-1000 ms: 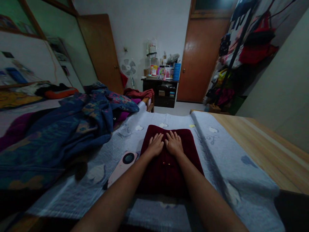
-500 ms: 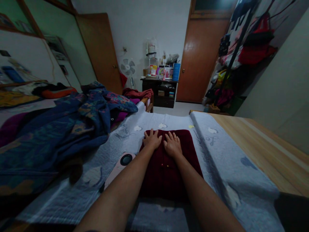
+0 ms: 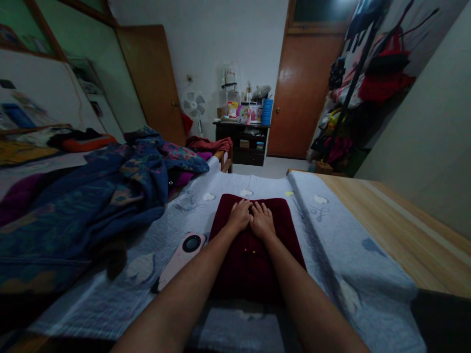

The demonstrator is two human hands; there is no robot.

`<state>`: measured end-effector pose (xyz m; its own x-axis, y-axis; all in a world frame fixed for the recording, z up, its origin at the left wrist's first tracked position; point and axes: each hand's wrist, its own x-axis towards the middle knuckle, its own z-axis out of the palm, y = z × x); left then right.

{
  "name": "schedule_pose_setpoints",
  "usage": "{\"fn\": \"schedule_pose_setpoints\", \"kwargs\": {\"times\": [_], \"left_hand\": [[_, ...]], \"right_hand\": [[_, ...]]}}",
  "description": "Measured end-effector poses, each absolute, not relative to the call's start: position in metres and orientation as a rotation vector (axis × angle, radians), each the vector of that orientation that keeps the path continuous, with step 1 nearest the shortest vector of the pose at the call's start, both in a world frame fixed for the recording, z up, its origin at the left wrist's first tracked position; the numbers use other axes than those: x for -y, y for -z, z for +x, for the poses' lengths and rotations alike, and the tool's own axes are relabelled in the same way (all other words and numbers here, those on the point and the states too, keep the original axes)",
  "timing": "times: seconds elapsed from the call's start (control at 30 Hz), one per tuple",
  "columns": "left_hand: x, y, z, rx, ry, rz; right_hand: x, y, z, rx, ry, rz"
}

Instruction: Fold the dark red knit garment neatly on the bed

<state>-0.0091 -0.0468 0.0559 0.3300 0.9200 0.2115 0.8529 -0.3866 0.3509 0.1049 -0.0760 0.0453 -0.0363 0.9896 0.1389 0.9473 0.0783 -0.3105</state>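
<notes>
A dark red folded cloth [image 3: 250, 274], perhaps a garment, lies flat on the pale blue sheet [image 3: 209, 323]. Two tiny shiny spots show near its middle. My left hand [image 3: 241, 214] rests on the cloth's far part, fingers stretched forward and fairly close together. Right beside it, my right hand [image 3: 262, 220] lies flat with its fingers somewhat spread; the two hands touch or nearly touch. Left of the cloth is a pink phone [image 3: 178, 260] with a large round dark camera ring, partly hidden by my left forearm.
A heap of blue patterned clothes [image 3: 128, 196] covers the left side. Bare wooden board [image 3: 368, 206] runs along the right. Farther off stand a black cabinet [image 3: 239, 147] with items on top, a white fan [image 3: 195, 105] and a closed door [image 3: 300, 93]. Bags and clothes [image 3: 382, 73] hang at right.
My left hand has slid right across the cloth towards my right hand, and its fingers have drawn closer together. My right hand has hardly moved. The view has shifted slightly.
</notes>
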Motion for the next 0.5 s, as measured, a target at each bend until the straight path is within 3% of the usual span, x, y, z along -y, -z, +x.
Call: {"fn": "schedule_pose_setpoints", "kwargs": {"times": [0.33,0.5], "left_hand": [[0.061,-0.041,-0.001,-1.809,-0.502,2.385],[0.064,-0.044,0.0,-1.892,-0.479,2.317]], "right_hand": [[0.073,-0.039,0.117,1.939,-0.218,-1.773],[0.082,-0.045,0.122,1.817,0.019,-1.877]]}}
